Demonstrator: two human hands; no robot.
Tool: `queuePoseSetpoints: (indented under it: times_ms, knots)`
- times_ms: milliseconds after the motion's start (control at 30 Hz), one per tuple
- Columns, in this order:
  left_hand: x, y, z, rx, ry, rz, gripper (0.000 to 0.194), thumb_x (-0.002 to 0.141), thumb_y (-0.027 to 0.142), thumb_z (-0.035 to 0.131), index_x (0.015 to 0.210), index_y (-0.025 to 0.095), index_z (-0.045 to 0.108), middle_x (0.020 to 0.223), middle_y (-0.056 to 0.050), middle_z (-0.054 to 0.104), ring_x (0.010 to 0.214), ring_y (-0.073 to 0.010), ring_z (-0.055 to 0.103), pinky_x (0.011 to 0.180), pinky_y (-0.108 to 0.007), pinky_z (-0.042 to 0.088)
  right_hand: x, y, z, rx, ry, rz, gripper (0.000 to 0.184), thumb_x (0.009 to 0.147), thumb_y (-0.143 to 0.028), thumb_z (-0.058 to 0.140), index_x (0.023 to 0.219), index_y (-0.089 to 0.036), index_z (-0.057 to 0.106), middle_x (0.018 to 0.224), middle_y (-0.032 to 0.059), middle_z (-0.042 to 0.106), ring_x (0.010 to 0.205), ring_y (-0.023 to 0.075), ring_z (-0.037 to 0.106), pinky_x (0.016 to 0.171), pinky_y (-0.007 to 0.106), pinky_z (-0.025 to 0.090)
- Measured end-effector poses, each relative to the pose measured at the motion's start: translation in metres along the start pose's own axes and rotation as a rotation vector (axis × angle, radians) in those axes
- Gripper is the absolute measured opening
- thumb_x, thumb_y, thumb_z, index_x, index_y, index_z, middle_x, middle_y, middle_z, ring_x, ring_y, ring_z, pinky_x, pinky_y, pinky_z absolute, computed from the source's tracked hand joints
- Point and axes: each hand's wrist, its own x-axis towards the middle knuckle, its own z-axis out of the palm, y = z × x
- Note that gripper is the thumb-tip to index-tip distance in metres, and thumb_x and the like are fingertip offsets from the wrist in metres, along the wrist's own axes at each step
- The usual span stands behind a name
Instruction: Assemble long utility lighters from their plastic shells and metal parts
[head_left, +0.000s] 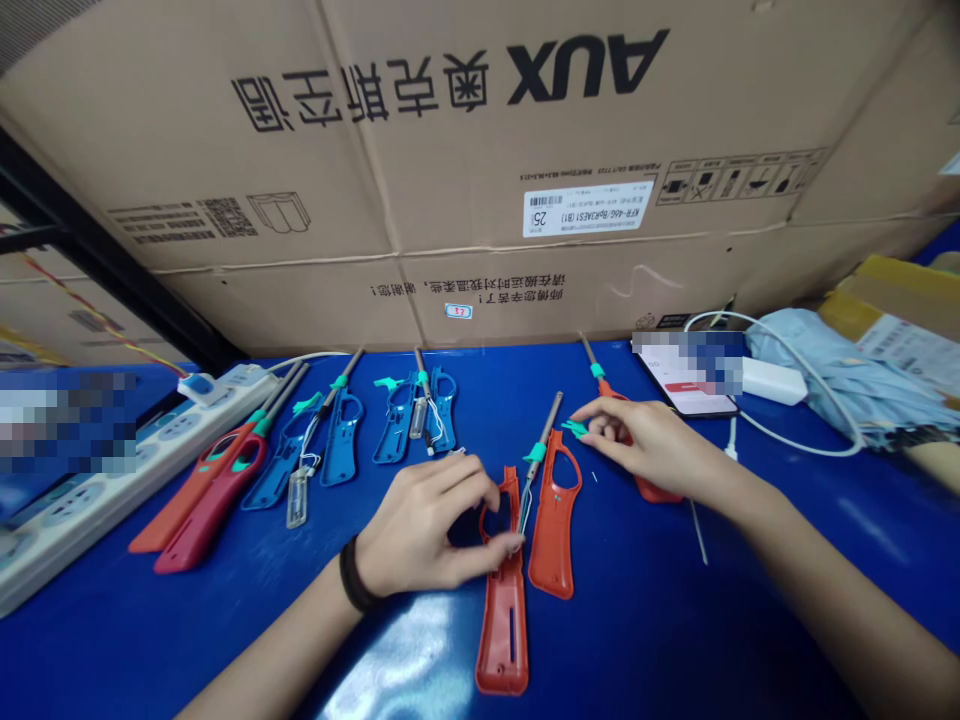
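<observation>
My left hand reaches over an orange lighter shell half, its thumb and index finger curled onto the shell around the finger hole. Beside the thumb, thin wires run down from a metal lighter tube with a green collar. A second orange shell half lies hollow side up to the right. My right hand pinches a small green trigger between thumb and fingertips. Partly hidden under that hand is an orange lighter with its metal tube pointing away.
Left of my hands lie opened blue lighter shells with tubes and clear fuel tanks, plus a red lighter. A power strip runs along the left. A phone, white cable and charger sit right. A large carton stands behind.
</observation>
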Motion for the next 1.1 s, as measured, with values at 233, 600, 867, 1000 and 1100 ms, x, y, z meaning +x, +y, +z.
queuePoseSetpoints:
  times_ms: [233,600,867,1000,1100]
  knots:
    - [0.001,0.000,0.009,-0.088,0.089,-0.035,0.041,0.084,0.027,0.061,0.123,0.020,0.050,0.114,-0.008,0.062,0.103,-0.0165,0.059,0.085,-0.029,0.049,-0.010,-0.037,0.022,0.930,-0.353,0.096,0.038,0.073,-0.034,0.071,0.097,-0.019,0.047,0.073,-0.0029,0.062,0.067,0.0120,0.063,0.068,0.028,0.052]
    - [0.005,-0.006,0.003,-0.171,0.291,-0.212,0.021,0.084,0.019,0.058,0.105,0.020,0.065,0.096,-0.005,0.069,0.086,-0.0139,0.063,0.079,-0.026,0.051,-0.015,-0.051,0.041,0.737,-0.121,-0.096,0.016,0.084,-0.031,0.059,0.092,-0.021,0.050,0.088,0.0011,0.065,0.085,0.0140,0.064,0.079,0.030,0.050]
    - [0.008,-0.022,-0.004,-0.684,0.379,-0.766,0.035,0.070,0.040,0.071,0.092,0.013,0.069,0.079,-0.006,0.073,0.073,-0.0173,0.068,0.071,-0.028,0.056,-0.026,-0.055,0.050,0.079,-0.166,-0.466,0.036,0.076,-0.035,0.070,0.107,-0.023,0.058,0.108,0.0016,0.062,0.108,0.0181,0.050,0.098,0.034,0.033]
    - [0.005,-0.007,-0.005,-0.799,0.275,-0.794,0.039,0.066,0.036,0.074,0.097,0.012,0.068,0.079,-0.007,0.073,0.074,-0.0177,0.069,0.073,-0.029,0.057,-0.023,-0.053,0.051,0.111,-0.138,-0.469,0.026,0.078,-0.036,0.068,0.099,-0.024,0.059,0.101,0.0003,0.063,0.101,0.0176,0.053,0.096,0.036,0.034]
    - [-0.001,0.006,-0.004,-0.867,0.198,-0.788,0.041,0.071,0.033,0.071,0.107,0.014,0.065,0.081,-0.005,0.070,0.076,-0.0153,0.067,0.075,-0.028,0.055,-0.023,-0.053,0.053,0.262,-0.104,-0.337,0.023,0.079,-0.039,0.065,0.095,-0.024,0.057,0.096,0.0009,0.063,0.094,0.0182,0.056,0.088,0.036,0.041]
